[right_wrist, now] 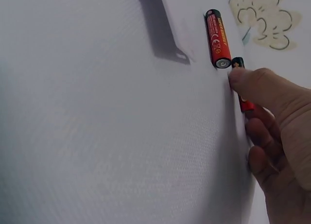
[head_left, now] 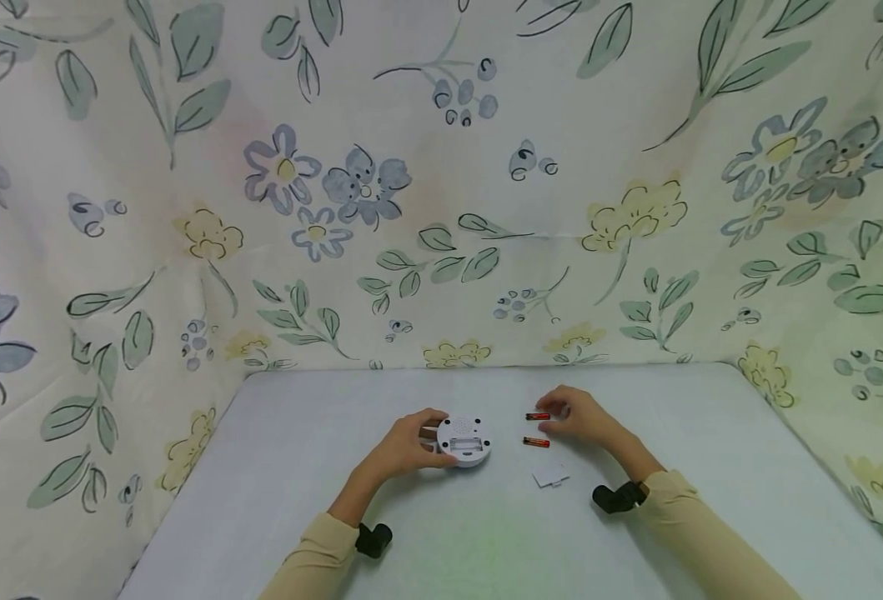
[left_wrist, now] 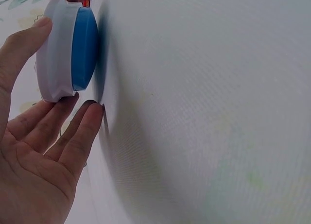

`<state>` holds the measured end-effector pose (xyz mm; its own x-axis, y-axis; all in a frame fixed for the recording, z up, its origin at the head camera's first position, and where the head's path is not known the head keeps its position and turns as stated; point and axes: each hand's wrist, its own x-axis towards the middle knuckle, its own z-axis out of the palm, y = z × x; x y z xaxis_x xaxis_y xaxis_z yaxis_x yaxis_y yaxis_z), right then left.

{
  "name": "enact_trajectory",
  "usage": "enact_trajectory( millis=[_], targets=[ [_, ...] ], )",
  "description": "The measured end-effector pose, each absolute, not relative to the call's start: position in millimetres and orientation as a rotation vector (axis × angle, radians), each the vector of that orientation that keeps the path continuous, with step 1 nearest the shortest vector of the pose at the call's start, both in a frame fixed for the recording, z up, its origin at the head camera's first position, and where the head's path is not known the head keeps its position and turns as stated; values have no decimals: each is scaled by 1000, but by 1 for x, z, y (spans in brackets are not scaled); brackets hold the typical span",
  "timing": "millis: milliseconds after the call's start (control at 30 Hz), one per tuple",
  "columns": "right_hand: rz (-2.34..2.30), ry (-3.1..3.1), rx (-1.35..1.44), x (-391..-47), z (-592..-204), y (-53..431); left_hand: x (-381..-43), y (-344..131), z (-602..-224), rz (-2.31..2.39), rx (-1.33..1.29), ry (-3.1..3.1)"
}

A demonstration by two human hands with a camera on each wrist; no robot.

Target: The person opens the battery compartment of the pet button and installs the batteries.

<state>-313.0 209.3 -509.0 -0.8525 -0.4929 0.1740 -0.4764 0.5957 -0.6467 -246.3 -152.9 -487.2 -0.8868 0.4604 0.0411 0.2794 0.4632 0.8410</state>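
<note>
My left hand (head_left: 408, 442) holds a round white-and-blue device (head_left: 465, 454), thumb at its near side and fingers at the far side. Its white face, with small speaker holes and an uncovered battery compartment, points up. The domed blue side (left_wrist: 85, 49) faces the table in the left wrist view. My right hand (head_left: 579, 414) is at the farther red-and-black battery (head_left: 538, 416), thumb and fingers spread to either side of it. The thumb covers part of that battery (right_wrist: 246, 105) in the right wrist view. A second battery (head_left: 536, 442) lies nearer me.
A small white plastic piece (head_left: 550, 478) lies on the white table (head_left: 441, 542), nearer me than the batteries. Floral cloth (head_left: 441, 283) hangs behind the table's far edge and along both sides. A black wrist camera (head_left: 617, 497) sits at my right sleeve.
</note>
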Motion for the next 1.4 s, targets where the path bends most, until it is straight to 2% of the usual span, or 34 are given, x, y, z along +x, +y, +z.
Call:
enact_trajectory(
  millis=[267, 933, 1267, 1400],
  targets=[
    [-1073, 2794, -829, -310, -507, 210, -246, -152, -487, 1384, 624, 2526],
    [-1404, 2724, -809, -290, -518, 234, -245, -156, -489, 1368, 643, 2520],
    [-1469, 2696, -861, -266, -488, 222, -246, -155, -491, 1382, 668, 2504],
    [-1516, 2678, -895, -271, -496, 223, -246, -154, -491, 1370, 654, 2521]
  ],
)
